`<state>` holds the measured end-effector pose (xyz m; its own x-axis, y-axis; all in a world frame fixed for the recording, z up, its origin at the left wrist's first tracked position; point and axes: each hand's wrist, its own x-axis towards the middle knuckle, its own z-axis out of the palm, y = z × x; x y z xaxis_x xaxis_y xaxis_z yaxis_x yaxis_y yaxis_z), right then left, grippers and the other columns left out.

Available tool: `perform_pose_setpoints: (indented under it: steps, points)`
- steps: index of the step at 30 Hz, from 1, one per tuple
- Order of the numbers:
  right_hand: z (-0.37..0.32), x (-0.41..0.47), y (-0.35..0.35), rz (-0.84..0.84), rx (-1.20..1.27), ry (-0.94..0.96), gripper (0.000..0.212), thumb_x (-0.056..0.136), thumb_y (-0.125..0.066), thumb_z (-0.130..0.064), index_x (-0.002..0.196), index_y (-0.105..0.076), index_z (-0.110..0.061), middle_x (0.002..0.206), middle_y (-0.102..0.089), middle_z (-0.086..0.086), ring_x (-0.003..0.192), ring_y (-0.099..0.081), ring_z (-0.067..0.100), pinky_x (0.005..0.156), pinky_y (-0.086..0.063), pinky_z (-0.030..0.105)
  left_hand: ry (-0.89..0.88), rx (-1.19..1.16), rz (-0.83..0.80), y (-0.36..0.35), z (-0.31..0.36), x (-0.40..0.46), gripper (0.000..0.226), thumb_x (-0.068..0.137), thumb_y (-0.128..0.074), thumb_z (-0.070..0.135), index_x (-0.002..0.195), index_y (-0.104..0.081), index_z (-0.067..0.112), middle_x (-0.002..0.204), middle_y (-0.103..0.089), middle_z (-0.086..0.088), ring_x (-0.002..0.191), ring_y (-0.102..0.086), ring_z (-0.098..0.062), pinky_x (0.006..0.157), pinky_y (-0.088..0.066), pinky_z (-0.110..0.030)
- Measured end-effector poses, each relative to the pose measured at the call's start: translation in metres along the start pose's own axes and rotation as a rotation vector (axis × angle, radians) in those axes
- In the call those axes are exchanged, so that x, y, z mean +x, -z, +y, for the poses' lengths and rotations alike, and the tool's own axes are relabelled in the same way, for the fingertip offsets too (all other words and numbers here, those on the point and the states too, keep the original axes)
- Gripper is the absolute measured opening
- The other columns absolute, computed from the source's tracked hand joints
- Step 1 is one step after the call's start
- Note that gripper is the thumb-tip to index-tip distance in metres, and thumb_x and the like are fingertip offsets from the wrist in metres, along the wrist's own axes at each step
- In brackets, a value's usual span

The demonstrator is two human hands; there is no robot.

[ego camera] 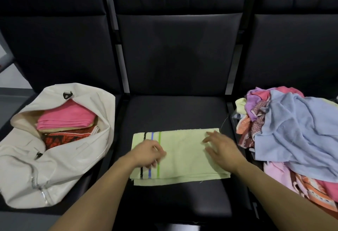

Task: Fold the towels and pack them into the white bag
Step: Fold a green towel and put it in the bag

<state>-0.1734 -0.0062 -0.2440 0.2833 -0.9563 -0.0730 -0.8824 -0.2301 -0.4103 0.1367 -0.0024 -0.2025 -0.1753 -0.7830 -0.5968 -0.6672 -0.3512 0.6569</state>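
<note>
Setting: three dark padded seats stood side by side, and the person worked over the middle seat point(175, 113), both bare forearms reaching in from the near edge.

Towel in work: one pale green towel point(182, 157) lay folded flat on the middle seat, a double layer showing along its near edge. Three stripes crossed its left end: one black, one blue, one green.

Left hand: the left hand point(149, 153) rested on the striped end of the green towel, fingers curled downward over the stripes. Whether they pinched the cloth could not be told through the blur.

Right hand: the right hand point(222, 150) lay over the towel's right part with fingers spread wide and straight, holding nothing.

Bag: one white bag point(54, 157) sat open on the left seat, its mouth turned toward the camera, with two dark strap tabs visible on its sides.

Packed so far: at least three folded pieces showed inside the bag. One pink towel point(65, 117) sat on top, a cream layer under it, and a red and dark patterned cloth point(69, 136) lower down.

Still loose: one unfolded heap point(292, 130) covered the right seat, with a large light blue towel point(296, 132) draped over purple, pink, orange and patterned pieces. Their number could not be counted.
</note>
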Motion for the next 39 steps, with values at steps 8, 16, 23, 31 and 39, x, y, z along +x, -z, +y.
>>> perform_pose_setpoints:
  steps: [8, 16, 23, 31, 39]
  points:
    - [-0.024, -0.006, 0.0, -0.399, -0.273, -0.047, 0.054, 0.104, -0.03, -0.054, 0.155, -0.022, -0.039, 0.167, -0.009, 0.0, 0.15, -0.016, 0.023, 0.116, -0.034, 0.044, 0.035, 0.344, -0.135, -0.032, -0.002, 0.015, 0.03, 0.095, -0.06, 0.05, 0.118, -0.056, 0.032, 0.105, -0.064, 0.005, 0.09, -0.062, -0.014, 0.087, -0.052, -0.032]
    - [-0.055, -0.022, 0.008, -0.512, -0.164, -0.071, 0.044, 0.1, -0.037, -0.061, 0.129, -0.058, -0.036, 0.13, -0.058, -0.001, 0.121, -0.058, 0.028, 0.096, -0.046, 0.04, -0.011, 0.639, 0.05, -0.037, 0.003, 0.018, 0.069, 0.104, -0.04, 0.049, 0.162, -0.009, 0.031, 0.17, -0.002, -0.001, 0.156, -0.002, -0.025, 0.126, -0.01, -0.05]
    - [-0.05, -0.031, 0.018, -0.429, 0.009, 0.13, 0.038, 0.08, -0.056, -0.069, 0.086, -0.059, -0.031, 0.09, -0.056, -0.015, 0.084, -0.058, 0.007, 0.078, -0.05, 0.029, -0.313, 0.503, -0.023, -0.05, 0.017, 0.005, 0.02, 0.092, -0.064, 0.042, 0.112, -0.062, 0.038, 0.11, -0.058, 0.022, 0.105, -0.055, -0.004, 0.088, -0.049, -0.03]
    - [-0.037, -0.059, -0.019, -0.509, -0.066, 0.376, 0.045, 0.072, -0.073, -0.06, 0.104, -0.062, -0.031, 0.109, -0.049, -0.009, 0.106, -0.042, 0.013, 0.087, -0.04, 0.024, -0.292, 0.57, -0.314, -0.06, -0.004, -0.005, 0.022, 0.077, -0.082, 0.04, 0.095, -0.072, 0.032, 0.096, -0.064, 0.015, 0.092, -0.062, -0.006, 0.088, -0.055, -0.031]
    - [-0.021, -0.046, -0.016, -0.354, -0.025, 0.295, 0.028, 0.087, -0.068, -0.051, 0.104, -0.063, -0.029, 0.111, -0.048, -0.013, 0.103, -0.037, 0.005, 0.087, -0.042, 0.024, -0.407, 0.652, -0.15, -0.068, -0.01, 0.004, 0.038, 0.076, -0.081, 0.048, 0.103, -0.057, 0.035, 0.104, -0.044, 0.019, 0.102, -0.047, -0.006, 0.09, -0.047, -0.031]
